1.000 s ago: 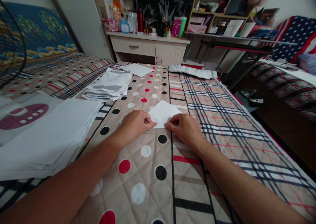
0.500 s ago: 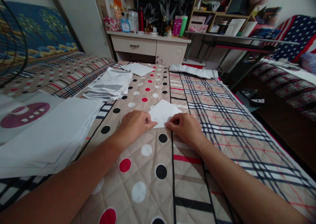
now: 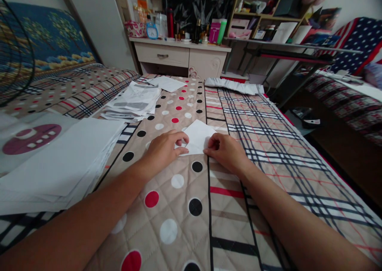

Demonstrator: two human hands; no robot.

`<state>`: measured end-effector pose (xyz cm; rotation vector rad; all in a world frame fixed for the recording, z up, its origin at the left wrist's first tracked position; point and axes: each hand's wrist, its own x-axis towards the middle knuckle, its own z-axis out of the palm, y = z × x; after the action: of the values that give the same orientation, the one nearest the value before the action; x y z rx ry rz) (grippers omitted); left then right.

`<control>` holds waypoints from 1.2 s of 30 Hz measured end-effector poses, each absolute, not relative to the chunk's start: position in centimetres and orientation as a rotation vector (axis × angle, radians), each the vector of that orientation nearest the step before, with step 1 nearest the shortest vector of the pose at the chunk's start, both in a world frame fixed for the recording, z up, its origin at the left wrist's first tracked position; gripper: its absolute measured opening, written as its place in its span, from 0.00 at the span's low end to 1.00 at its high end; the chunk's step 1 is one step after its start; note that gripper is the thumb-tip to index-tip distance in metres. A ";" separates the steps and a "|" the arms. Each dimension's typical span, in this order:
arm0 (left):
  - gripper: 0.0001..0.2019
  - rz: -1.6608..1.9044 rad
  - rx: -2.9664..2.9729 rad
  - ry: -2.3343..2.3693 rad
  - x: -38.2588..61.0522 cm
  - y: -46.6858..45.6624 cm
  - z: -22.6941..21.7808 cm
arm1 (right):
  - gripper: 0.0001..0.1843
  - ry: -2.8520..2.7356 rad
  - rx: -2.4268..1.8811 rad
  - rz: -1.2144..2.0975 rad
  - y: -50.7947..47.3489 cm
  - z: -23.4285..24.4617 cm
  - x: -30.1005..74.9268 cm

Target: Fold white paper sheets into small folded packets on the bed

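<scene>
A small folded white paper (image 3: pixel 197 137) lies on the quilted bedspread, with a point at its far end and a straight near edge. My left hand (image 3: pixel 168 147) is at its left corner, thumb on the near edge and index finger curled over the paper, a small gap between them. At the right corner, my right hand (image 3: pixel 225 148) has thumb and fingers bent together on the edge. The fingers cover both side corners of the paper.
To the left lie a stack of white sheets (image 3: pixel 68 155) and a pile of printed papers (image 3: pixel 133 102). Another white sheet (image 3: pixel 168 83) rests farther back. A crumpled white strip (image 3: pixel 234 86) lies at the far edge, before a white dresser (image 3: pixel 167 55).
My hands have moved slightly apart along the paper's near edge. The left index finger has lifted from the thumb, and more of the paper's middle shows.
</scene>
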<state>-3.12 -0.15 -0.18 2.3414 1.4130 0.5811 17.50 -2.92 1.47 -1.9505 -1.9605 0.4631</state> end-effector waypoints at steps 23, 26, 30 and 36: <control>0.09 0.591 2.344 1.390 -3.3 -0.4 0.5 | 0.04 -1.957 -2.019 0.519 -0.6 2.2 21.4; 0.15 0.547 2.322 1.451 -3.9 -0.2 0.6 | 0.05 -2.101 -1.960 1.049 -1.1 3.7 22.8; 0.15 0.548 2.317 1.426 -4.2 0.2 0.3 | 0.07 -2.227 -2.021 1.151 -1.8 6.0 24.1; 0.13 0.599 2.235 1.304 -4.2 0.6 0.0 | 0.05 -1.952 -1.729 0.403 -1.9 5.8 21.0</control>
<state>-4.16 0.55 -0.04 2.2355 1.3038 0.5991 21.00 -1.91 5.83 -1.7285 -1.9517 0.4026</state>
